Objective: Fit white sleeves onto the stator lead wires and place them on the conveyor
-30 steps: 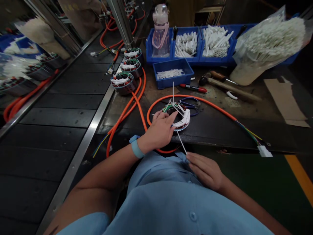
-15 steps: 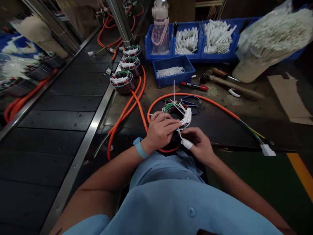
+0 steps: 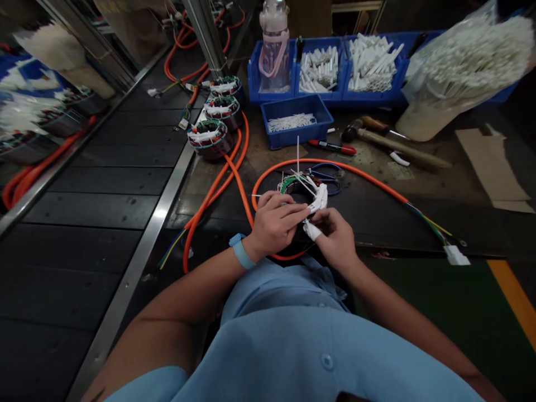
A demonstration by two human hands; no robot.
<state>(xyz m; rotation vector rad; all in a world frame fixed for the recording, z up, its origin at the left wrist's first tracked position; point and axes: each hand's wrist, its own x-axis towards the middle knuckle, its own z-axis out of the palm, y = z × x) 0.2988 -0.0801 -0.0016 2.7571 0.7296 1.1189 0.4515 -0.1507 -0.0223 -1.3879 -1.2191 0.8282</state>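
Observation:
A ring-shaped motor stator (image 3: 320, 199), with green and white wrapping on its windings, sits at the bench's front edge. My left hand (image 3: 274, 222) is closed on its near left side, fingers laid across the rim. Thin white cable ties stick out of the ring; one tall cable tie (image 3: 298, 153) stands upright. My right hand (image 3: 335, 237), its thumb wrapped in white, pinches at the ring's near side, on a cable tie whose end is mostly hidden by the fingers. An orange cable (image 3: 355, 169) loops around the stator and ends in coloured wires at the right.
Blue-handled pliers (image 3: 333, 178) lie just behind the stator. Beyond are a small blue bin (image 3: 274, 139) of cable ties, a red marker (image 3: 341, 148) and a hammer (image 3: 402, 146). Finished-looking stators (image 3: 210, 144) line the left beside the slatted conveyor (image 3: 96, 206).
My right hand has moved up and slightly left, closer to the stator's near rim; the white strip seen between thumb and ring is now mostly covered. My left hand stays in place.

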